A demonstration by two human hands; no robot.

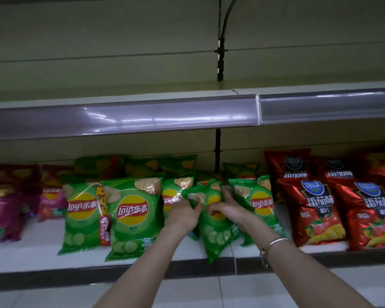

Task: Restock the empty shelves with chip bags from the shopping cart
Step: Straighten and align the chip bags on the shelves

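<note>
A green Lay's chip bag (216,236) stands tilted on the lower shelf (42,256), its bottom corner at the front edge. My left hand (182,215) grips the bag's crumpled top left. My right hand (228,207) holds the top right of the same bag, fingers stretched up along it. More green Lay's bags (132,216) stand in rows to the left, behind and to the right (259,203). The shopping cart is out of view.
Red tomato chip bags (316,210) fill the shelf at the right; pink bags (2,212) stand at the far left. The upper shelf (142,96) above the grey price rail holds nothing. A black upright (218,147) divides the back panel. A bracelet is on my right wrist.
</note>
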